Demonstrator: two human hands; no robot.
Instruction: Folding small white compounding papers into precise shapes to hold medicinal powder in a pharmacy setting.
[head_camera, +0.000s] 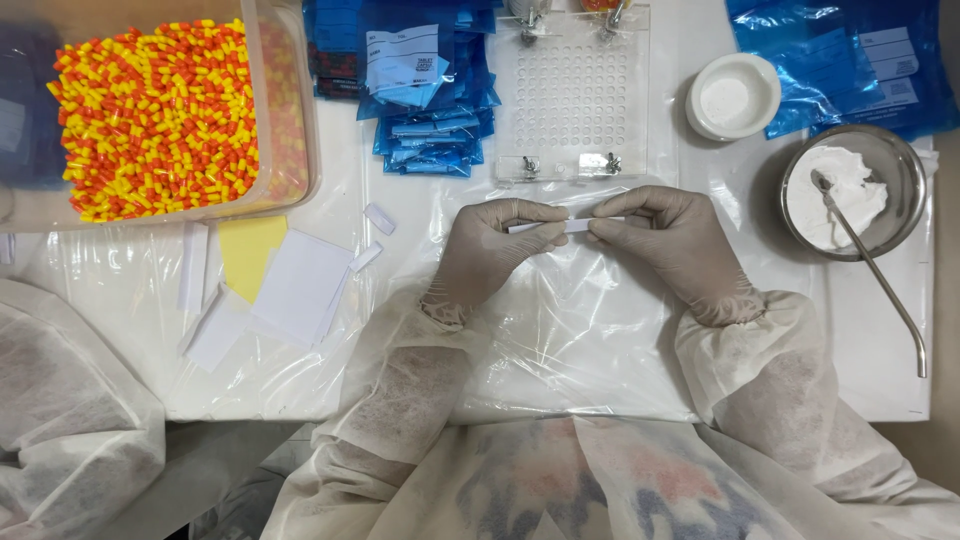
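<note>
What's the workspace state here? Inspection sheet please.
Surface: white table under clear plastic sheet.
Job's things: white strip held between both hands; clear perforated tray just beyond.
Clutter: tub of orange-yellow capsules; blue sachets; paper slips; white dish; steel bowl of powder with spoon.
Hands: left hand and right hand gloved, each pinching a strip end.
Cables: nothing seen.
Surroundings: white gown sleeve at left edge.

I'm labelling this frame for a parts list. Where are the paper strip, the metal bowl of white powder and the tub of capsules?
paper strip (567, 226): head view, on its middle, between both gloved hands.
metal bowl (908, 160): head view, on its right rim.
tub of capsules (305, 120): head view, on its clear right wall.
</note>
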